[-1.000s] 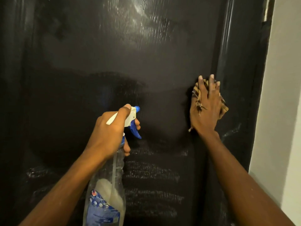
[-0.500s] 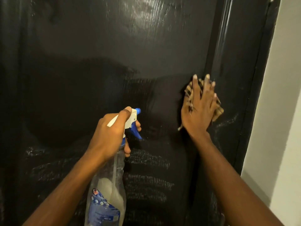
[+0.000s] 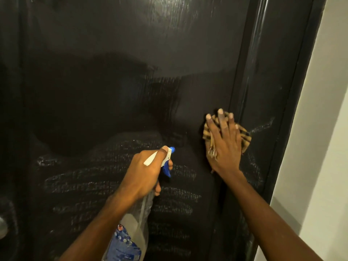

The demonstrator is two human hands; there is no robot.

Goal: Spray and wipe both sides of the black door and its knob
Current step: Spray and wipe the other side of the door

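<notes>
The black door (image 3: 116,76) fills the view, glossy and wet, with streaks of spray across its lower half. My left hand (image 3: 146,171) grips the neck of a clear spray bottle (image 3: 131,228) with a white and blue trigger head, nozzle aimed at the door. My right hand (image 3: 225,143) presses a tan striped cloth (image 3: 245,137) flat against the door near its right edge, fingers straight and spread. A metal door knob (image 3: 2,227) peeks in at the lower left edge, mostly cut off.
The black door frame (image 3: 293,102) runs down the right of the door. Beyond it stands a white wall (image 3: 323,147).
My right hand and the cloth have slid down the door near its right edge. The view has dropped a little, bringing the knob into the lower left. My left hand keeps holding the bottle.
</notes>
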